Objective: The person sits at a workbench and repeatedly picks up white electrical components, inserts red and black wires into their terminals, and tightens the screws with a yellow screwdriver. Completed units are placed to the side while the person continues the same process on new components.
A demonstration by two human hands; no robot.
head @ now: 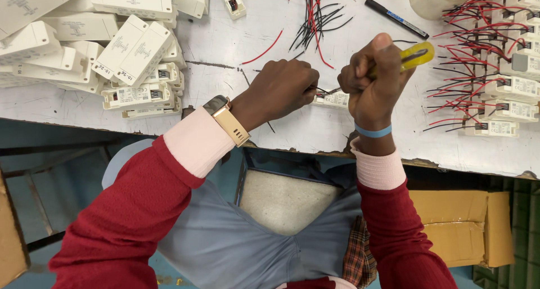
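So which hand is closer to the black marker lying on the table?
Right. The right hand, gripping a yellow-handled screwdriver, sits just below the black marker. The left hand is farther off, down and to the marker's left, at a small white unit.

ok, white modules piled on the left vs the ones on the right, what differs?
The left pile of modules has no wires showing and is heaped loosely, units overlapping at angles. The right row of modules has red and black leads attached and lies in a rough column. Both are white rectangular units on the same worn table.
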